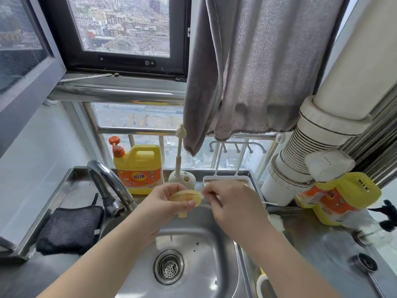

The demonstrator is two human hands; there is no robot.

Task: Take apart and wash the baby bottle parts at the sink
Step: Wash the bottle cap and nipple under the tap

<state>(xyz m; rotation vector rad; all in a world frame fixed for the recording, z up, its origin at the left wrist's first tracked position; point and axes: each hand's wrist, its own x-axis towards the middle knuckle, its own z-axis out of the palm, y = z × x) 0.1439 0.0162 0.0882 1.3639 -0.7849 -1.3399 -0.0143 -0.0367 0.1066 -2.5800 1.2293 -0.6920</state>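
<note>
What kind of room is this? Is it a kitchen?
Most likely a home kitchen, high up in a building. There is a steel sink with a curved tap, a yellow jug of dish soap by the window, and a bottle brush standing in its holder.

A dark-framed window [124, 33] with an insect screen admits grey daylight above steel guard rails [137, 131] and a stainless counter [322, 239]. A grey towel [253, 67] hangs at upper right beside a white ribbed duct [318, 134]. The pale wall [36, 147] at left appears to be tiled.
</note>
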